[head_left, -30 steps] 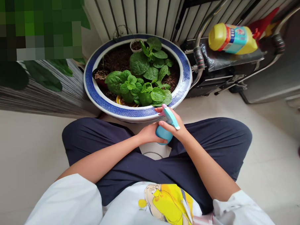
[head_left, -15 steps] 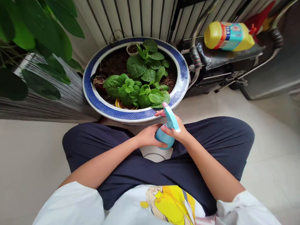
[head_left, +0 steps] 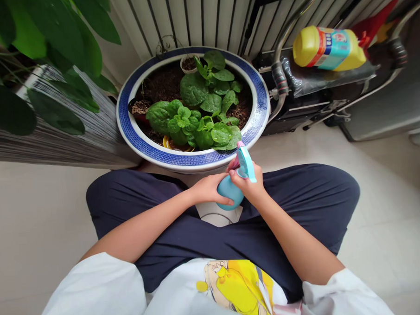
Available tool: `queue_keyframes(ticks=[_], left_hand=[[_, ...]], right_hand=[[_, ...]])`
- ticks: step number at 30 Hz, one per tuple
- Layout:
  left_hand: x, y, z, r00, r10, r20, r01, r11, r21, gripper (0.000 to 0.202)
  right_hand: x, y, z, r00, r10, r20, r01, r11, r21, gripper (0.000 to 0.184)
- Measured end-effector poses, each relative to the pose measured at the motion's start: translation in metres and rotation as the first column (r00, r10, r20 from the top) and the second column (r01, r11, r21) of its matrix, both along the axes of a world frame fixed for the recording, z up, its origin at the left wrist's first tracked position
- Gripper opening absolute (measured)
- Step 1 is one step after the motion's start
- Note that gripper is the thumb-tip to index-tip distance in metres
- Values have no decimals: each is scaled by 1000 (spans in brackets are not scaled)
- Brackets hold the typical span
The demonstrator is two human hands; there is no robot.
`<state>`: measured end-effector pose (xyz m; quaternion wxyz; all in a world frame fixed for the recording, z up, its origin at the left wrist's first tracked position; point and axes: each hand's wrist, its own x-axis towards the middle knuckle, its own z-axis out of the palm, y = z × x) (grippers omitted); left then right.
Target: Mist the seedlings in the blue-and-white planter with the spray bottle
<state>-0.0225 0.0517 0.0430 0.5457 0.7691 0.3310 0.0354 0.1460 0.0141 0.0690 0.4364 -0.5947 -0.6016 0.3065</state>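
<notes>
A blue spray bottle (head_left: 229, 192) with a pink nozzle tip is between my hands, tilted toward the plants. My left hand (head_left: 208, 189) wraps round its round body from the left. At the bottle's neck and trigger, my right hand (head_left: 252, 181) is closed, with its fingers curled on the trigger side. Just beyond the nozzle stands a large white pot (head_left: 260, 112) with a blue patterned rim. Leafy green plants (head_left: 194, 125) grow in its dark soil (head_left: 163, 88), their leaves wet-looking in places.
A small white cup (head_left: 188, 64) sits in the soil at the back. To the right, a yellow bottle (head_left: 330, 48) lies on a folded metal-framed cart (head_left: 280, 75). Big leaves (head_left: 60, 108) hang at the left. Behind the pot is a slatted radiator (head_left: 193, 19).
The fingers of my right hand have curled in on the trigger, where the index finger was stretched forward before. The spray head has shifted slightly right. The view has moved a little.
</notes>
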Motion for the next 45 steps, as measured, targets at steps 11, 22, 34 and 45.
queue_keyframes(ticks=[11,22,34,45], left_hand=[[1,-9,-20,996,87,21,-86,996,-19,84],[5,-18,-21,996,78,-37,-78,997,-7,101],[6,-14,-11,996,66,-54,-69,996,-64,79],[6,-15,-20,998,61,-15,-62,998,-30,81]], right_hand=[[-1,8,-17,879,156,-451,-266,945,-192,56],[-1,3,-15,909,196,-368,-320,893,-316,44],[-5,-1,-12,942,111,-315,-201,942,-268,16],[-6,1,-16,972,122,-201,-173,950,-261,12]])
